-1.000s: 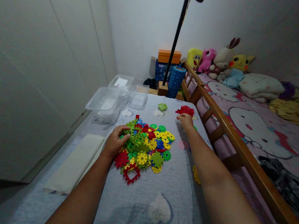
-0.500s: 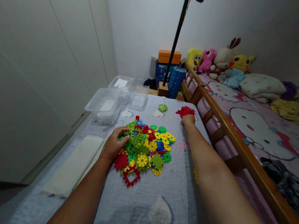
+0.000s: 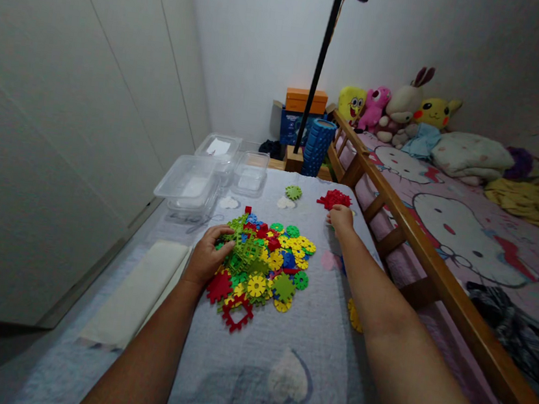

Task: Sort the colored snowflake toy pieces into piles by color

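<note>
A mixed pile of plastic building pieces (image 3: pixel 272 259) lies mid-table: notched squares, open frames and flower discs in green, yellow, red and blue. My left hand (image 3: pixel 212 254) rests against its left side, fingers apart and touching the lime-green pieces (image 3: pixel 243 254). At the far right is a small heap of red pieces (image 3: pixel 334 199). Just in front of that heap hovers my right hand (image 3: pixel 342 221), its fingers loosely bent and nothing visible in them. A lone green piece (image 3: pixel 293 192) lies left of the red heap. Yellow pieces (image 3: pixel 355 315) are partly covered by my right forearm.
Clear plastic boxes (image 3: pixel 188 179) stand at the back left, a folded cream cloth (image 3: pixel 137 294) in front of them. A wooden bed rail (image 3: pixel 395 221) runs along the right. Behind the table rise a black pole (image 3: pixel 318 70) and a blue foam roller (image 3: pixel 318 148).
My right hand has drawn back slightly from the red heap, and more of the heap shows. My left hand stays at the pile.
</note>
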